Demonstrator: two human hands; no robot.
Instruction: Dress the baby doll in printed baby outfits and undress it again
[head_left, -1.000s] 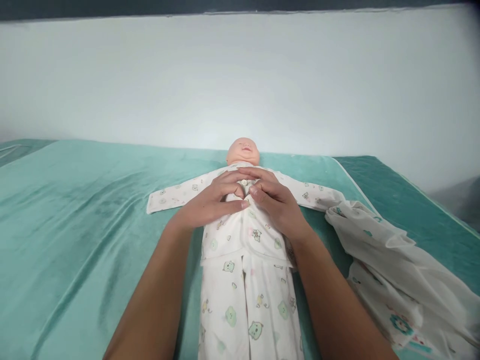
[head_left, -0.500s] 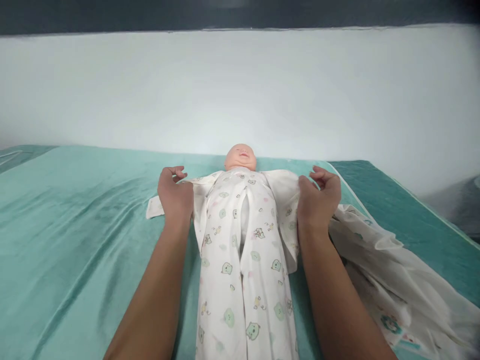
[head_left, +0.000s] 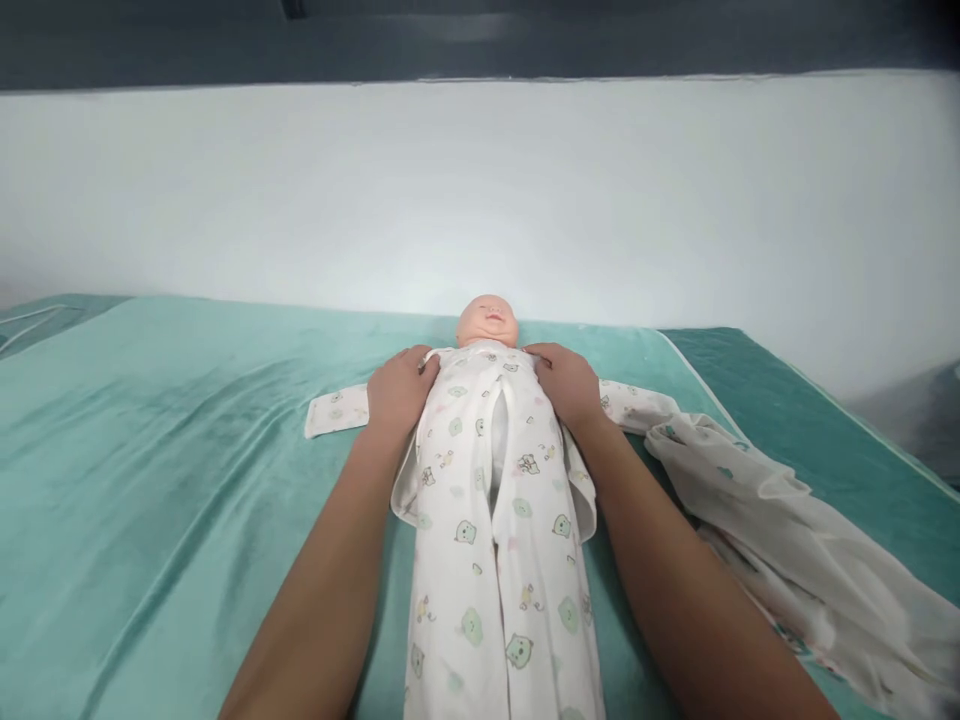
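Observation:
A baby doll (head_left: 487, 320) lies on its back with only its head showing. White baby clothes (head_left: 465, 530) with green animal prints cover its body. The lower part looks like split-crotch trousers, laid up to the chest. A matching sleeve stretches out on each side. My left hand (head_left: 403, 388) is closed on the clothes' edge by the doll's shoulder, thumb pressed on the fabric. On the other side, my right hand (head_left: 568, 382) has its fingers curled on the upper edge. Which layer each hand grips, I cannot tell.
Under the doll spreads a light teal sheet (head_left: 180, 420), wrinkled at the left. At the right lies a crumpled translucent white bag or wrap (head_left: 795, 520), over the sheet's edge and a darker green cover (head_left: 720, 370). A white wall (head_left: 480, 190) stands behind.
Both hands have moved inward from the spread cloth flaps to the doll's shoulders. The flaps now hang down beside the body, and the right sleeve has come into view.

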